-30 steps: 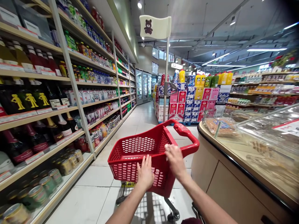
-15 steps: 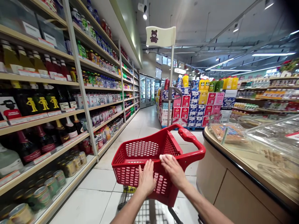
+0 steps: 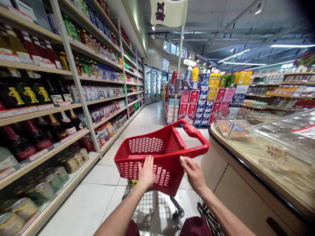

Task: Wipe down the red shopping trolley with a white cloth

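A red plastic shopping cart (image 3: 177,170) with a perforated basket stands sideways in front of me, its handle pointing to the right. My left hand (image 3: 147,173) rests on the near side of the basket, fingers stretched out at the rim. To the right, my right hand (image 3: 193,172) is beside the basket's right end, just below the handle, with fingers bent together. A small white wad (image 3: 181,159), perhaps tissue or cloth, pokes out at its fingertips; most of it is hidden. The basket's visible inside shows no goods.
Shelves of bottles and cans (image 3: 81,78) line the left. A curved display counter (image 3: 228,164) with packaged food stands close on the right. Stacked drink cartons (image 3: 197,108) are ahead, beside an aisle leading to glass-door fridges (image 3: 152,83). Black wire-like bars (image 3: 209,216) lie low near the counter.
My right hand has moved off the basket's rim to the right, with the white wad. My left hand has slid slightly left along the side. The view has tilted down.
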A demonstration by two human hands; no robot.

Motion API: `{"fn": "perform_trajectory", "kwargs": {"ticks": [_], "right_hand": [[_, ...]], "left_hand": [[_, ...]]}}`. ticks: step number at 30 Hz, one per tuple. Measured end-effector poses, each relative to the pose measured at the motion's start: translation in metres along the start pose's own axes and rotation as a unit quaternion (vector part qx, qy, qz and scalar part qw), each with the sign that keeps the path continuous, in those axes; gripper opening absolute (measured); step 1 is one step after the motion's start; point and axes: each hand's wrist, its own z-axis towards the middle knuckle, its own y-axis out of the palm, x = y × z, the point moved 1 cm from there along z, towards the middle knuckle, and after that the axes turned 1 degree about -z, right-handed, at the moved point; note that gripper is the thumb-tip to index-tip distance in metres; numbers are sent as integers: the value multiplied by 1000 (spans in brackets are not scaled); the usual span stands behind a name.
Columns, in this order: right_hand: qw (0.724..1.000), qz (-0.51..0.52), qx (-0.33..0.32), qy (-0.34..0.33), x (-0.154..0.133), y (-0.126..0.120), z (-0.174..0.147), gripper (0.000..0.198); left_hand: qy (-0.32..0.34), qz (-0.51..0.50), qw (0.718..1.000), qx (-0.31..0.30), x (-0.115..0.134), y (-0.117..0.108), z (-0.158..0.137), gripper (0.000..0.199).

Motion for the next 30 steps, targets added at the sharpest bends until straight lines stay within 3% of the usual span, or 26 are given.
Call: {"fn": "perform_trajectory", "kwargs": {"ticks": [2, 4, 9, 11, 15, 17, 21, 23, 27, 30], "right_hand": [[995, -35, 74, 60, 15, -11, 15, 26], [988, -58, 108, 95, 20, -13, 19, 25], [999, -15, -33, 5, -5, 5, -13, 29], [1000, -15, -21, 17, -5, 4, -13, 31], [990, -52, 76, 110, 6, -4, 11, 26], [993, -46, 45, 100, 1, 0, 11, 26], [998, 5, -67, 9, -16, 10, -12, 30], [999, 3, -33, 17, -12, 6, -10, 31], [990, -41, 98, 94, 6, -5, 13, 29], [997, -27, 41, 55, -2, 3, 7, 30]], "left_hand": [[-2, 2, 1000, 3, 1, 0, 0, 77], [-5, 1, 1000, 7, 2, -1, 0, 78], [1, 7, 1000, 1, 1, -4, -1, 76], [3, 10, 1000, -3, 1, -5, -2, 76], [-4, 4, 1000, 1, 1, -5, -2, 76], [-2, 1, 1000, 2, 1, -4, -2, 76], [10, -1, 1000, 3, -2, -2, -1, 76], [9, 0, 1000, 3, -3, -1, -1, 77], [4, -2, 1000, 9, -2, -1, -2, 77], [6, 2, 1000, 9, -2, -1, -2, 76]]}}
